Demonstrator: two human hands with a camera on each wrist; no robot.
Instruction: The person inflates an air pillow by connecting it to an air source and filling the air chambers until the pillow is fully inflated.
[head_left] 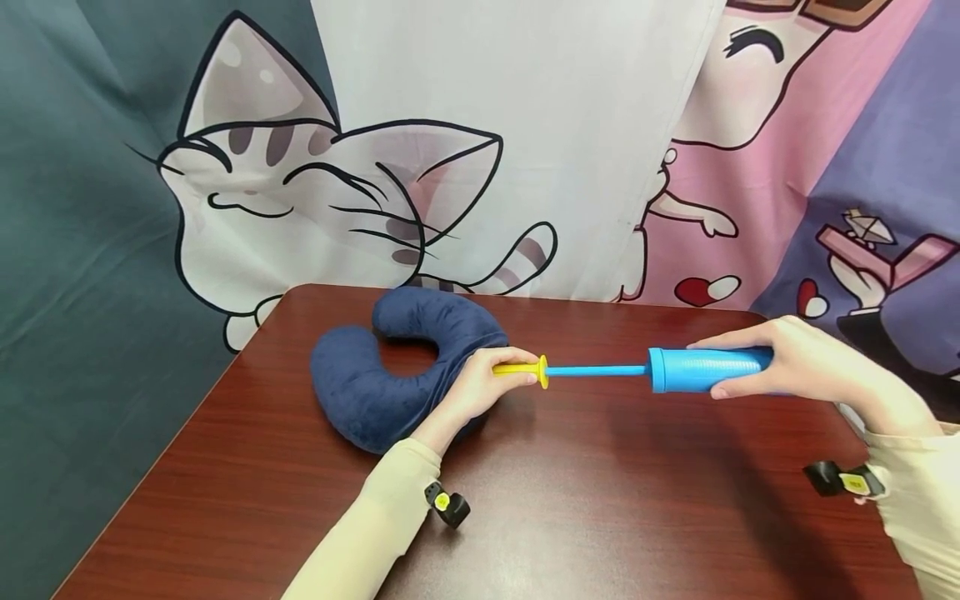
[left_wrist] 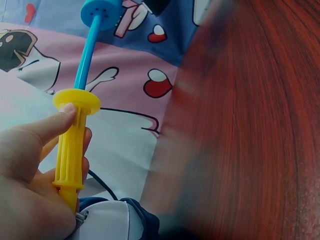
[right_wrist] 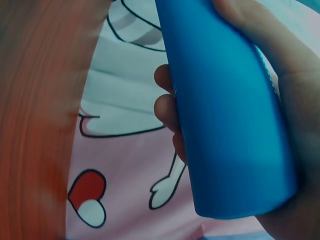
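Blue pump [head_left: 701, 370], room beneath, pillow [head_left: 401, 400] near far tabletop [head_left: 592, 492] edge

Head view: peering forward and down over the table [head_left: 577, 508], farthest back, facing the printed backdrop [head_left: 585, 150]
Left wrist view: in close by the yellow handle [left_wrist: 71, 150], looking along the blue rod [left_wrist: 87, 55], rolled sideways
Right wrist view: even tighter on the blue barrel [right_wrist: 230, 115], also rolled sideways
Wrist overlap: table, backdrop, red-and-white heart [left_wrist: 157, 88]

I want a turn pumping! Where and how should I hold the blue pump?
Probably grip round the blue barrel from the right, as the right hand does: it's thick and round, while the thin rod and yellow handle stick out left.
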